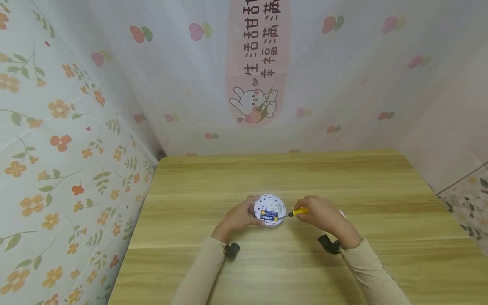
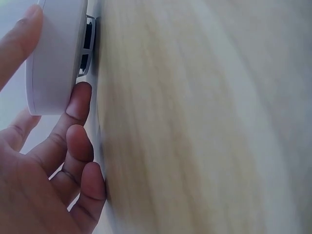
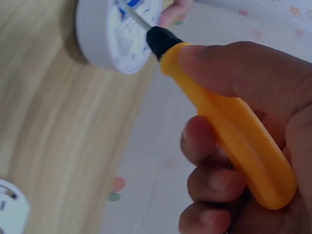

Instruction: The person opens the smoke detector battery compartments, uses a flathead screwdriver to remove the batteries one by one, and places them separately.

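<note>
Head view: white round device [image 1: 270, 210] between left hand [image 1: 238, 217] and screwdriver [image 1: 298, 212].

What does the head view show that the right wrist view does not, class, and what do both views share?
Only the head view shows the left hand gripping the round white device, the blue batteries inside it, and the whole wooden table. Only the right wrist view shows a second white piece lying on the table and the fingers curled under the handle. Both show the right hand holding the yellow-handled screwdriver, its tip at the device.

Wooden table [image 1: 343, 178], floral wall covering [image 1: 68, 127]
</note>
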The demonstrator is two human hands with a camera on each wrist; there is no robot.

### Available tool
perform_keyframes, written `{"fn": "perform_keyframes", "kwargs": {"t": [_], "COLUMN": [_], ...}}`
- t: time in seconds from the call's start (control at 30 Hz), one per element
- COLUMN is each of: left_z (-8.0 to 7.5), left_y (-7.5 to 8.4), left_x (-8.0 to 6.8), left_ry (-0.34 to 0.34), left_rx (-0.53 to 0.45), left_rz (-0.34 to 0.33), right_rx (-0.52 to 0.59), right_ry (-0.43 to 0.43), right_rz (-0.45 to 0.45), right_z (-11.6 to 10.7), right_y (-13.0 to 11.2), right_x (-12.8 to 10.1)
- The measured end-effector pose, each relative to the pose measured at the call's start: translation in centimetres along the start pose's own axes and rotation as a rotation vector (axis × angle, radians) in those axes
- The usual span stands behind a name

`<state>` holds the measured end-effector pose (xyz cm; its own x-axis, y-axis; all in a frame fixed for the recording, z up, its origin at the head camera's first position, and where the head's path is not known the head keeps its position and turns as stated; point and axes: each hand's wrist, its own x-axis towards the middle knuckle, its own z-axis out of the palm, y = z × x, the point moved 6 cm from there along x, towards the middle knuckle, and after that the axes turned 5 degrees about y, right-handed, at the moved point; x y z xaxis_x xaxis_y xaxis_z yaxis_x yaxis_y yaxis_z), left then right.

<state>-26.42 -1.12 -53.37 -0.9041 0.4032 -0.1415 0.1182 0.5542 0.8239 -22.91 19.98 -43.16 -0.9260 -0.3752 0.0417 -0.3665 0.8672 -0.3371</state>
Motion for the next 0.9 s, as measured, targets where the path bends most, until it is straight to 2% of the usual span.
{"fn": "perform_keyframes", "kwargs": {"t": [0.4,0.67,0.9], "left_z": [-0.1,0.0,0.0], "left_y": [0.0,-0.3,-0.3], "left_x": [-0.1,0.1,0.2], "left_ry": [0.000,-0.008,-0.014], "left_rx": [0.011,-0.015,-0.019], "left_rz": [-0.009,-0.016,-0.028], "right_rx": [0.197,0.341,0.410], "right_ry": [0.056,0.087,0.095], "right_rz": [0.075,0.096,0.099], "right_z": [1.6,2.8,3.8], "right_y": [3.0,4.8,5.7], "right_x": [-1.1,-1.6,-1.8]}}
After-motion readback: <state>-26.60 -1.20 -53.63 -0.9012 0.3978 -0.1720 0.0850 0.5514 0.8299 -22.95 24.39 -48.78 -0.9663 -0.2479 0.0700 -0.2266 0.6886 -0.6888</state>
